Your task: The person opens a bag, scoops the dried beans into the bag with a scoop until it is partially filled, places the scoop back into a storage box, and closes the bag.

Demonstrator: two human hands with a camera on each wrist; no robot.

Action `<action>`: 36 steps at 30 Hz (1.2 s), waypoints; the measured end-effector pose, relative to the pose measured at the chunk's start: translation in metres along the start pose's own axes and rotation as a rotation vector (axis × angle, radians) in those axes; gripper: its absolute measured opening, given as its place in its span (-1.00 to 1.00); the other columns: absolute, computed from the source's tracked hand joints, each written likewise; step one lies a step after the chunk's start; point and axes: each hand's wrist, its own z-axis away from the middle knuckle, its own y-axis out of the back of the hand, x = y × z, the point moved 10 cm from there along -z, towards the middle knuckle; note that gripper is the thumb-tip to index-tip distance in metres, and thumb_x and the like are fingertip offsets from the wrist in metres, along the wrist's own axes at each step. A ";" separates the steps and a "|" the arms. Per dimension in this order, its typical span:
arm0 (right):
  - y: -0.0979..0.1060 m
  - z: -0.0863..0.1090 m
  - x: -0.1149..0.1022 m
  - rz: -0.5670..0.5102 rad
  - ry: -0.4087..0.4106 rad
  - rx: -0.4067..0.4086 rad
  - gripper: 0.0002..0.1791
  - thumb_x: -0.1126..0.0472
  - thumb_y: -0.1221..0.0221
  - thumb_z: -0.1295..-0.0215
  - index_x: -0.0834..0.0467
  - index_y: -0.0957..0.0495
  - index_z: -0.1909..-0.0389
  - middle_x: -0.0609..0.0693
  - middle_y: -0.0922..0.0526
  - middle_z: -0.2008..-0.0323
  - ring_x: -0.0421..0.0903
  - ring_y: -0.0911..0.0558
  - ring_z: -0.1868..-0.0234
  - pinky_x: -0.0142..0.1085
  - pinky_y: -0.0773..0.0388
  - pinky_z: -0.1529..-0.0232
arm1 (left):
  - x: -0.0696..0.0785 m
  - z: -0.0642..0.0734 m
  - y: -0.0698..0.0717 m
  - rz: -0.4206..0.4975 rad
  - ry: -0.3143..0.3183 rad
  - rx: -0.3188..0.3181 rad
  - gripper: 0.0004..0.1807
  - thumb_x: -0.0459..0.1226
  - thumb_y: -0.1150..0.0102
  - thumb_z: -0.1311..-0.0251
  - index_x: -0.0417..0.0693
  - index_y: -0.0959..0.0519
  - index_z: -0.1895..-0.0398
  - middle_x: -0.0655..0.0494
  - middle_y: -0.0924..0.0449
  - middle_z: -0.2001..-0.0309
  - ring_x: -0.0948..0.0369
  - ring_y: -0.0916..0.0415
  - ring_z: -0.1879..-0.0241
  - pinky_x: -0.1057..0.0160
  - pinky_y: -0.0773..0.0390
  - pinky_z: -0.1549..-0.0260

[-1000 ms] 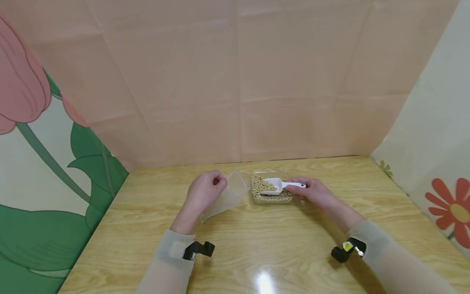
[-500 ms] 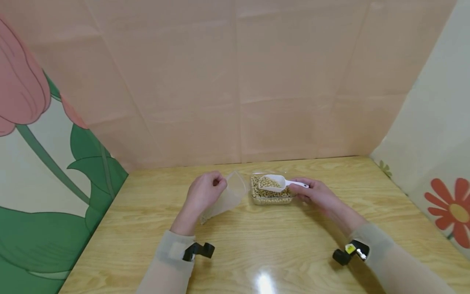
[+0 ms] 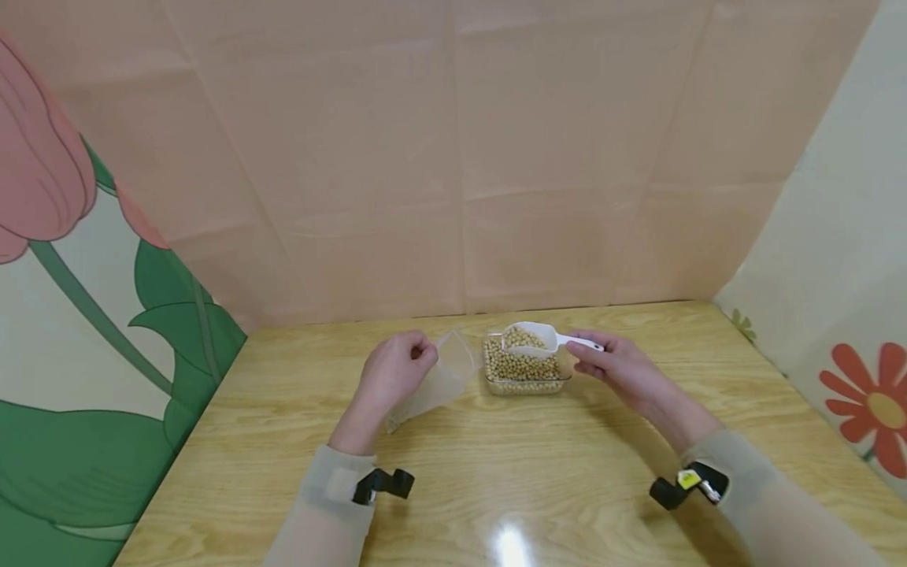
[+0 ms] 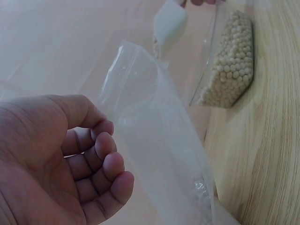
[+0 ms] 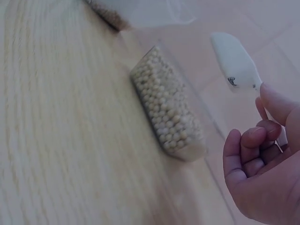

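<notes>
My left hand pinches the top edge of a clear zip bag between thumb and index finger. The bag's mouth gapes toward the right, and some beans show low inside it. My right hand holds a white scoop by its handle. Pale round beans heap the scoop's bowl, which hangs over a clear rectangular container of the same beans. In the right wrist view the underside of the scoop shows, raised off the container.
The container stands right of the bag on a wooden table. A pink sheet rises behind the table's back edge. Flower-patterned panels flank it, with a tulip on the left and a red flower on the right.
My right hand has lifted the bean-filled scoop up out of the container's beans and drawn it slightly right and back. The left hand and bag have stayed in place.
</notes>
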 end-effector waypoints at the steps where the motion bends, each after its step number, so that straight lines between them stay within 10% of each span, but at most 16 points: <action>1: -0.001 0.001 -0.003 -0.002 0.004 -0.003 -0.84 0.19 -0.30 -0.63 0.01 -0.73 -0.11 -0.12 -0.71 0.01 -0.15 -0.74 0.10 -0.33 -0.67 -0.10 | 0.000 0.000 0.000 0.000 0.001 -0.001 -0.75 -0.25 -0.13 -0.58 0.05 -0.68 0.35 0.17 -0.57 0.50 0.18 -0.34 0.57 0.15 -0.39 0.44; 25: -0.057 0.009 -0.043 0.058 0.066 -0.105 -0.83 0.21 -0.31 -0.61 0.13 -0.77 -0.07 -0.04 -0.70 -0.07 -0.17 -0.67 -0.05 -0.25 -0.67 -0.17 | 0.000 -0.001 0.001 -0.019 0.002 0.009 -0.76 -0.25 -0.14 -0.56 0.07 -0.69 0.34 0.19 -0.57 0.49 0.18 -0.37 0.55 0.14 -0.40 0.42; 36: -0.078 0.000 -0.037 0.198 0.059 -0.107 -0.54 0.08 -0.39 -0.55 0.32 -0.69 -0.26 0.00 -0.73 -0.17 0.17 -0.62 -0.29 0.13 -0.50 -0.42 | 0.000 -0.001 0.002 -0.025 0.015 0.015 -0.78 -0.24 -0.17 -0.54 0.08 -0.70 0.34 0.20 -0.60 0.45 0.17 -0.42 0.51 0.14 -0.43 0.37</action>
